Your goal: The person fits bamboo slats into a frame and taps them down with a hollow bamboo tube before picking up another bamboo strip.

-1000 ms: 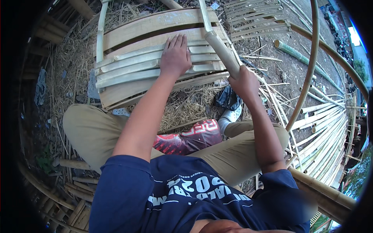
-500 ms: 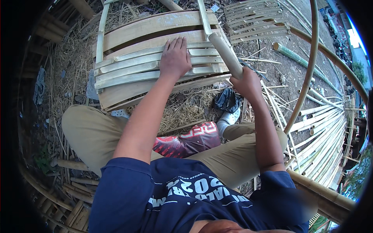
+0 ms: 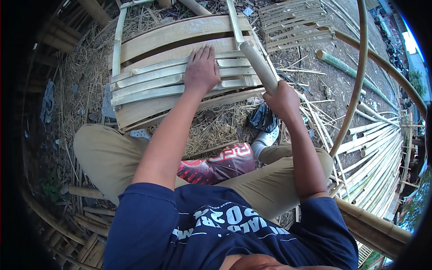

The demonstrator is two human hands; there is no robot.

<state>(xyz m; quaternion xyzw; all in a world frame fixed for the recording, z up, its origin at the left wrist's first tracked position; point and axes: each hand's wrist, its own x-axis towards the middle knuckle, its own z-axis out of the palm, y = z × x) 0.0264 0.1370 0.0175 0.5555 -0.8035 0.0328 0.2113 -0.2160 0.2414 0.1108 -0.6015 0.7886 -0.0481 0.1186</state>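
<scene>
My left hand [image 3: 202, 72] lies flat, fingers together and stretched out, on a row of pale split bamboo slats [image 3: 155, 81]. These slats rest across a low wooden plank platform [image 3: 148, 105]. My right hand [image 3: 282, 99] is wrapped round the near end of a thick bamboo stick [image 3: 259, 65]. The far end of the stick is over the right ends of the slats, beside an upright-running bamboo strip [image 3: 235, 24]; whether it touches them I cannot tell. Another bamboo strip [image 3: 118, 42] runs under the slats' left ends.
A finished-looking slat panel [image 3: 294, 24] lies at the far right. Cut bamboo poles [image 3: 375, 153] are heaped on the right, near a curved pole [image 3: 357, 85]. A black plastic bag [image 3: 262, 118] lies by my foot. Straw and shavings [image 3: 202, 130] cover the ground.
My right hand and the bamboo stick have shifted slightly left and nearer to me. My left hand stays on the slats, almost unmoved.
</scene>
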